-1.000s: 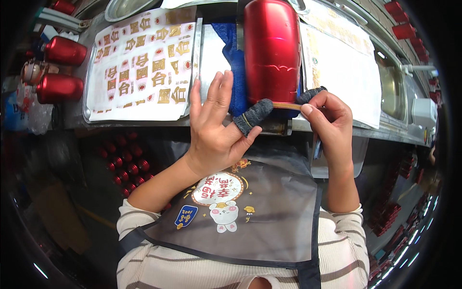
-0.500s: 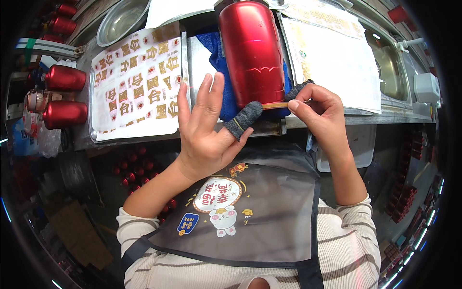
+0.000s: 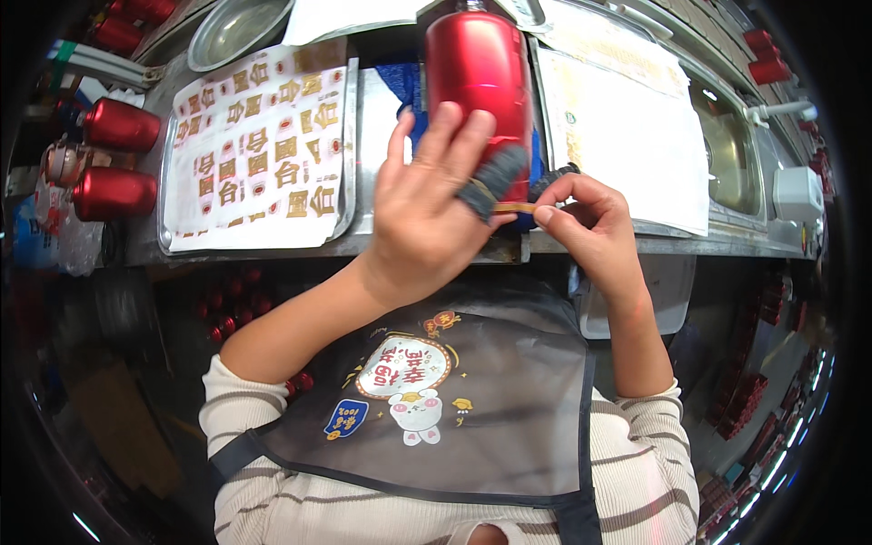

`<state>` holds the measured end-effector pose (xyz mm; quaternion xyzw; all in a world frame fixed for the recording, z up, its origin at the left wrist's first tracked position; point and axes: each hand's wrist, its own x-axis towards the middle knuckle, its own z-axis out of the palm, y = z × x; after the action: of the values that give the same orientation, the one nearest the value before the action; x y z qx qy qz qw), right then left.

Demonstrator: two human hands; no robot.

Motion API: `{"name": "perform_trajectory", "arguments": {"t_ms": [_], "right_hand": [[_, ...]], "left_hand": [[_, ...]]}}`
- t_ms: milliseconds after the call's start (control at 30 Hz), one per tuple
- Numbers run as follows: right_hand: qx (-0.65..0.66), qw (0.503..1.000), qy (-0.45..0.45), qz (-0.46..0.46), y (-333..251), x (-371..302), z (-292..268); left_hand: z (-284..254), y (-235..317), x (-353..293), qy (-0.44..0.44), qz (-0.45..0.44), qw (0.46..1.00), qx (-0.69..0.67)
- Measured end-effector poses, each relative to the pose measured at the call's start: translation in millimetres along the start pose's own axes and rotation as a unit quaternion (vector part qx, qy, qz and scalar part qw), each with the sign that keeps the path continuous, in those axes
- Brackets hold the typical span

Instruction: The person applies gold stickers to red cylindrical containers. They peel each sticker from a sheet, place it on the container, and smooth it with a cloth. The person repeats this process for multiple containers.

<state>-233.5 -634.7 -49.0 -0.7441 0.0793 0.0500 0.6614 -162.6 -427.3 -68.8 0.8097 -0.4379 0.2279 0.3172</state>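
Carefully, the right hand (image 3: 597,222) pinches a gold strip (image 3: 515,208) near a red bottle (image 3: 477,68), left hand (image 3: 420,213) spread, apparent wrapping whose next move likely demands steady tension.

Tray (image 3: 350,195), blue cloth (image 3: 397,84) on bench (image 3: 749,238)

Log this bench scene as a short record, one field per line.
Main item: large red bottle, lying with its base toward the person, blue cloth beneath
Left grip: left hand, fingers spread over the bottle's lower part
Right grip: right hand, pinching a thin gold strip at the bottle's near end
Finger covers: grey cover on one finger of each hand
Left side: tray bearing a gold-patterned sheet; two smaller-looking red bottles farther left
Right side: white paper, metal basin beyond
Clothing: dark apron, striped top
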Motion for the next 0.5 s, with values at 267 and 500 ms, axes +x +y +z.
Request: {"name": "perform_trajectory", "arguments": {"t_ms": [267,500], "right_hand": [[0.009,0.999,0.027,0.017,-17,-10,-1],[-0.020,0.999,0.044,0.006,-16,-8,-4]], "left_hand": [[-13,-12,-51,-0.020,-0.070,0.994,-0.076],[-13,-15,-51,-0.032,-0.025,0.999,-0.027]]}}
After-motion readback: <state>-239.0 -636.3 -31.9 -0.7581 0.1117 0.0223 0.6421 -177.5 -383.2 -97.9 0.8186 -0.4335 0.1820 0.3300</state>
